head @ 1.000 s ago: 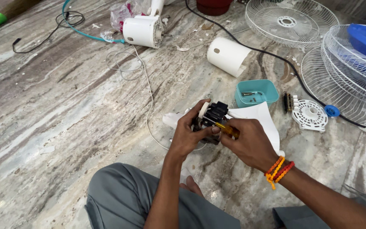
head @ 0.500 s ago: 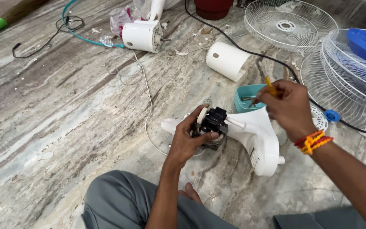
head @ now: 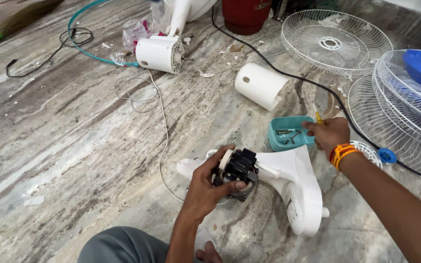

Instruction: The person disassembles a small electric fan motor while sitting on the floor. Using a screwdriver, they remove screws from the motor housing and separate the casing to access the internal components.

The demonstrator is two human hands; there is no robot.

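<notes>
Steadiness was needed: the fan motor [head: 237, 174] was gripped by the left hand [head: 209, 187], while the right hand [head: 328, 135], closed on a yellow screwdriver [head: 317, 117], hovered at the teal screw tray [head: 288, 135] beside it.

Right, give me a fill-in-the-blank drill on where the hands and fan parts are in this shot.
1. The left hand grips the black ____ mounted on the white fan housing.
2. The right hand reaches over a small ____-coloured tray holding screws.
3. The right wrist wears ____ and yellow bands.
4. The fan grilles lie on the ____.

Missing words: motor; teal; orange; floor
</notes>
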